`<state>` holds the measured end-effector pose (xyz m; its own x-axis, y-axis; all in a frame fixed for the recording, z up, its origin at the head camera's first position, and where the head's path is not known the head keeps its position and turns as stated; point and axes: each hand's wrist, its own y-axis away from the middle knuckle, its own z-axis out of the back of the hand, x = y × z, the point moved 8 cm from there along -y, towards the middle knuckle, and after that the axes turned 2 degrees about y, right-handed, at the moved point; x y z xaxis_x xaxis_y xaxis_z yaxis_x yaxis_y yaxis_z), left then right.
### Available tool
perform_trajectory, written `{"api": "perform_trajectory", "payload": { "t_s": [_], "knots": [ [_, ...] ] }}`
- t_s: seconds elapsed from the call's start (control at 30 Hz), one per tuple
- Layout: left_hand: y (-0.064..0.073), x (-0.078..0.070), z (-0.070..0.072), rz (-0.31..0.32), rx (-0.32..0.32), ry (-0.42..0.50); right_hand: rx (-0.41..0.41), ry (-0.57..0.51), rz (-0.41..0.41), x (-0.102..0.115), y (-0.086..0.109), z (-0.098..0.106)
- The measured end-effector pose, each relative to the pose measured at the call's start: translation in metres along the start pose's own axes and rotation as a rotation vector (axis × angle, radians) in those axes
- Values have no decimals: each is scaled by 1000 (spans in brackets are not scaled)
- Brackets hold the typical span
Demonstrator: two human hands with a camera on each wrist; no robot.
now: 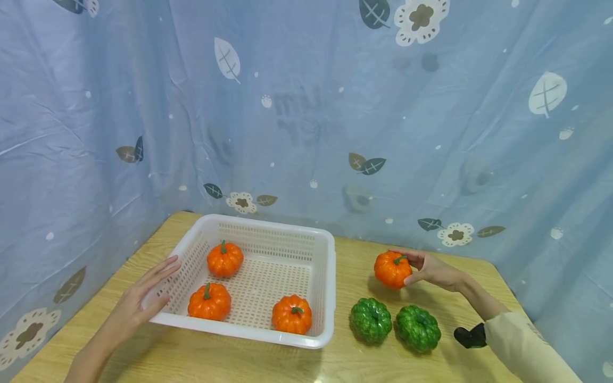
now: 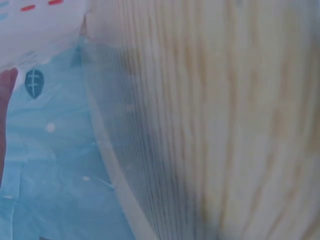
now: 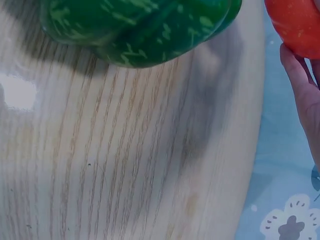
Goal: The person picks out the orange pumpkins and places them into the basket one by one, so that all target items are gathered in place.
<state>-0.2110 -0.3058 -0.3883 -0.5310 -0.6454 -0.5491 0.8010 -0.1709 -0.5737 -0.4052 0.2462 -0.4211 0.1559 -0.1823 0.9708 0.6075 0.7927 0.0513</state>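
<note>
In the head view my right hand (image 1: 433,270) grips an orange pumpkin (image 1: 391,270) with a green stem, above the right part of the table. That pumpkin (image 3: 297,25) also shows at the upper right corner of the right wrist view. My left hand (image 1: 131,303) lies along the left rim of a white plastic basket (image 1: 251,333), fingers extended. Inside the basket sit an orange pumpkin (image 1: 225,259) at the back left, another orange pumpkin (image 1: 209,302) at the front left and a third orange pumpkin (image 1: 292,315) at the front right.
Two green pumpkins, a left green pumpkin (image 1: 371,320) and a right green pumpkin (image 1: 417,329), stand on the wooden table (image 1: 354,367) between basket and right forearm. A patterned blue curtain (image 1: 306,133) hangs behind and beside the table.
</note>
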Motion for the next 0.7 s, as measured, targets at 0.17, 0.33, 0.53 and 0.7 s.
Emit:
{"api": "perform_trajectory", "payload": {
  "t_s": [0.17,0.33,0.53,0.7],
  "knots": [
    [0,-1,0,-3,-3,-2,5,-14,30,14,4,-3],
    [1,-1,0,-12,-4,4,-31,-2,52,27,7,-7],
    [0,-1,1,-22,-8,-4,-52,-57,140,44,15,-19],
    [0,-2,1,-18,-10,-3,-66,-82,192,57,23,-32]
  ]
}}
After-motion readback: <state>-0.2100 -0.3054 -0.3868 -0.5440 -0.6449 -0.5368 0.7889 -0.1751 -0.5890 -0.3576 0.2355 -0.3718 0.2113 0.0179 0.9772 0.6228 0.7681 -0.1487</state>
